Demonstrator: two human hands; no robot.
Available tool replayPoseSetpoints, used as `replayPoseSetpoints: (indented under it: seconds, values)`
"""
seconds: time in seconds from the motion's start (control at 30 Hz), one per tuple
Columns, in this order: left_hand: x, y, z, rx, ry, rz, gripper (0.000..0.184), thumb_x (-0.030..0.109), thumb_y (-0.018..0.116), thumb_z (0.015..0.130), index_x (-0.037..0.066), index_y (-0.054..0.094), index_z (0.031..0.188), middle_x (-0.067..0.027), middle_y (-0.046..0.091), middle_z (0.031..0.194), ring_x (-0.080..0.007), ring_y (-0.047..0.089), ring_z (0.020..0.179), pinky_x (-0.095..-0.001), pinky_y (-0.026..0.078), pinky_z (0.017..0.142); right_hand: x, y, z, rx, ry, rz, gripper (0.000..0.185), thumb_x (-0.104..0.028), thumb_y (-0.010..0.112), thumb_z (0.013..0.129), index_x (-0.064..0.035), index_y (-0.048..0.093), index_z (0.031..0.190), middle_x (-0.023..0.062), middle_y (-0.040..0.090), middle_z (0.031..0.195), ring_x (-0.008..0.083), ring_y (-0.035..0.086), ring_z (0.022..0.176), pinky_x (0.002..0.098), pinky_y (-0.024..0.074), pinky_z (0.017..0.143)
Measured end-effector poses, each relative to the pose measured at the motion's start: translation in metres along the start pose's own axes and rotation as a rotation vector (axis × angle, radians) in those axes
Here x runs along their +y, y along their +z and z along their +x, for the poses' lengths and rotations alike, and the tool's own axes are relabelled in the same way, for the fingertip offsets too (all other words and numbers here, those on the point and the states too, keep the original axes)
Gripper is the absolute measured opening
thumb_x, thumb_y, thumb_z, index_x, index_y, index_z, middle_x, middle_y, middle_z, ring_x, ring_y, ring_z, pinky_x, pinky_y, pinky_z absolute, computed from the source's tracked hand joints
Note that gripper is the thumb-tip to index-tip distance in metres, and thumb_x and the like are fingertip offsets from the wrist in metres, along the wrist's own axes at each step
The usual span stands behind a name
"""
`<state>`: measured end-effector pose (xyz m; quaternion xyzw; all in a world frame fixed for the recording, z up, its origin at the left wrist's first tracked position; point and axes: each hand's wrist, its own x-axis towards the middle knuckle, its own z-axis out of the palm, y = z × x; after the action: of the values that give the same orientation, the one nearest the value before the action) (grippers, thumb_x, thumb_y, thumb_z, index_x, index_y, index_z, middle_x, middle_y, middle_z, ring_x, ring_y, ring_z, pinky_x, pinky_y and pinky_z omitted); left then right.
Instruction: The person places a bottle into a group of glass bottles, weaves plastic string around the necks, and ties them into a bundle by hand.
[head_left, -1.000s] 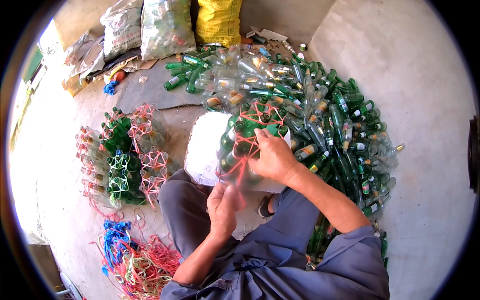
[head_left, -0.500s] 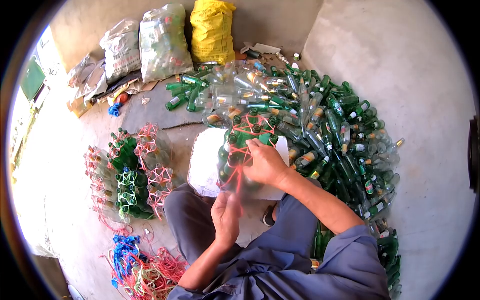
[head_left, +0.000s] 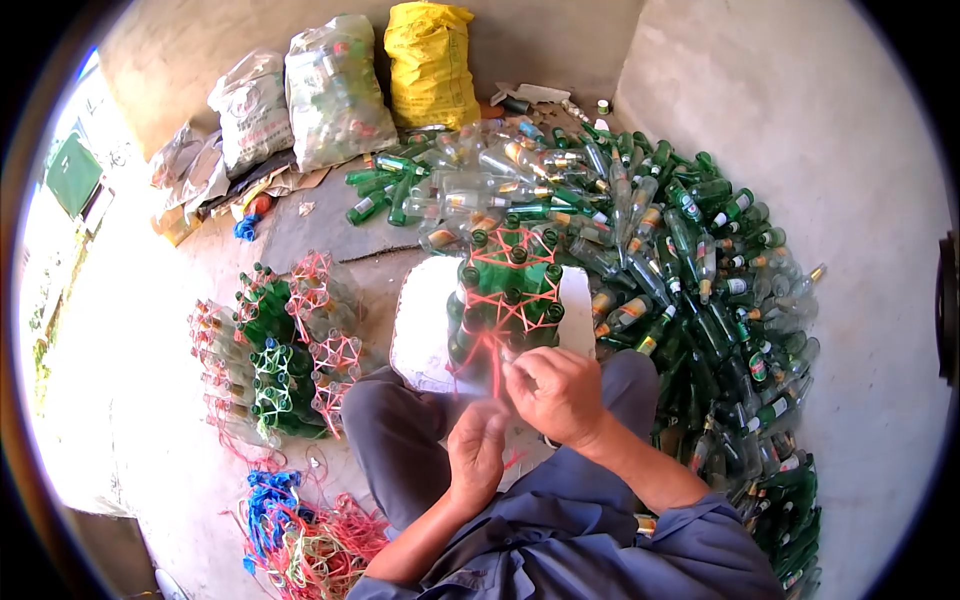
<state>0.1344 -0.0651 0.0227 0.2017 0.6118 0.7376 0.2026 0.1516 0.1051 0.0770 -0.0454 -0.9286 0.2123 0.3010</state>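
Note:
A bundle of green glass bottles (head_left: 505, 275) stands upright in front of me, the necks laced together with pink plastic string (head_left: 485, 298). Loose lengths of this string hang from the near side of the bundle towards my hands. My right hand (head_left: 558, 395) is closed in a pinch on the string, just on my side of the bottles. Lower and to the left, my left hand (head_left: 476, 455) has its fingers curled together; it is slightly blurred, so what it grips is unclear. Under the bundle lies a white board (head_left: 422, 315).
Tied bottle bundles (head_left: 285, 385) stand at the left. Nearer lies a tangle of pink and blue string (head_left: 310, 540). Loose bottles (head_left: 700, 300) are heaped along the back and right. Filled sacks (head_left: 335, 95) and a yellow sack (head_left: 430, 65) lean against the wall.
My right hand has come off the top of the bundle and moved down towards me, drawing the string. My left hand is slightly lower. The whole view has shifted a little.

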Motion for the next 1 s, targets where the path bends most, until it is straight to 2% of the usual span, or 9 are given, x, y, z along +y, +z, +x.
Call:
replayPoseSetpoints:
  seconds: [0.1,0.2,0.3,0.47,0.5,0.53,0.67,0.7,1.0]
  values:
    - [-0.001,0.001,0.003,0.017,0.076,0.035,0.017,0.017,0.054,0.107,0.003,0.064,0.107,0.0090,0.051,0.078,0.0012,0.037,0.064,-0.0162,0.030,0.058,-0.011,0.019,-0.006,-0.114,0.287,0.379,0.017,-0.017,0.069,0.090,-0.0004,0.068,0.083,0.0102,0.068,0.067,0.0250,0.066,0.057,0.0382,0.0510,0.055]
    - [0.000,-0.004,0.002,0.014,0.112,0.117,0.017,0.016,0.054,0.107,0.002,0.064,0.109,0.0088,0.052,0.082,0.0013,0.036,0.066,-0.0170,0.030,0.058,-0.001,0.027,0.000,-0.258,0.533,0.890,0.021,-0.019,0.068,0.095,0.0020,0.071,0.092,0.0040,0.068,0.066,0.0079,0.061,0.055,0.0280,0.0493,0.054]
    - [0.009,-0.008,-0.003,-0.032,0.074,0.130,0.017,0.012,0.054,0.106,-0.001,0.065,0.106,0.0034,0.058,0.088,-0.0016,0.047,0.071,-0.0169,0.039,0.063,-0.006,0.031,0.001,-0.339,0.745,0.942,0.021,-0.017,0.064,0.096,0.0020,0.071,0.091,0.0011,0.064,0.063,0.0054,0.056,0.056,0.0272,0.0467,0.053]
    - [0.019,-0.018,0.009,0.072,0.374,0.342,0.007,0.002,0.065,0.093,-0.001,0.069,0.097,-0.0139,0.071,0.096,-0.0256,0.066,0.082,-0.0337,0.052,0.076,-0.003,0.048,-0.011,-0.126,0.444,0.671,0.022,-0.014,0.059,0.097,0.0026,0.070,0.090,0.0066,0.062,0.062,0.0085,0.055,0.056,0.0299,0.0453,0.053]
    - [0.018,-0.030,0.018,0.039,0.458,0.350,0.012,0.001,0.058,0.100,-0.005,0.066,0.106,-0.0131,0.070,0.111,-0.0199,0.064,0.104,-0.0323,0.051,0.093,-0.002,0.049,-0.012,-0.093,0.376,0.624,0.022,-0.014,0.058,0.097,0.0028,0.070,0.090,0.0082,0.062,0.062,0.0094,0.056,0.056,0.0307,0.0456,0.053]
    - [0.017,-0.038,0.027,0.098,0.435,0.423,0.018,-0.004,0.058,0.095,-0.002,0.066,0.110,-0.0148,0.070,0.115,-0.0242,0.064,0.108,-0.0363,0.049,0.098,-0.002,0.049,-0.012,-0.067,0.360,0.611,0.021,-0.013,0.058,0.098,0.0029,0.069,0.089,0.0102,0.061,0.062,0.0110,0.055,0.056,0.0319,0.0458,0.054]
    - [0.047,-0.038,0.086,0.013,0.720,0.791,0.042,-0.006,0.069,0.074,0.003,0.066,0.115,-0.0133,0.069,0.123,-0.0364,0.060,0.120,-0.0457,0.047,0.102,-0.006,0.043,-0.004,-0.065,0.335,0.578,0.019,-0.011,0.059,0.095,0.0029,0.064,0.082,0.0213,0.059,0.066,0.0265,0.056,0.055,0.0392,0.0457,0.056]
    - [0.039,-0.038,0.098,-0.055,0.726,0.840,0.047,-0.005,0.072,0.071,0.004,0.066,0.117,-0.0109,0.069,0.123,-0.0368,0.058,0.123,-0.0474,0.047,0.103,-0.006,0.039,-0.001,-0.089,0.342,0.575,0.019,-0.010,0.060,0.093,0.0028,0.063,0.080,0.0247,0.059,0.068,0.0326,0.058,0.055,0.0417,0.0455,0.056]
    - [0.014,-0.028,0.139,-0.210,0.831,0.853,0.032,-0.002,0.069,0.071,0.005,0.070,0.102,-0.0091,0.068,0.117,-0.0337,0.060,0.114,-0.0461,0.046,0.101,-0.002,0.016,0.021,-0.184,0.334,0.529,0.021,-0.009,0.060,0.092,0.0051,0.060,0.077,0.0250,0.057,0.066,0.0307,0.056,0.054,0.0428,0.0451,0.056]
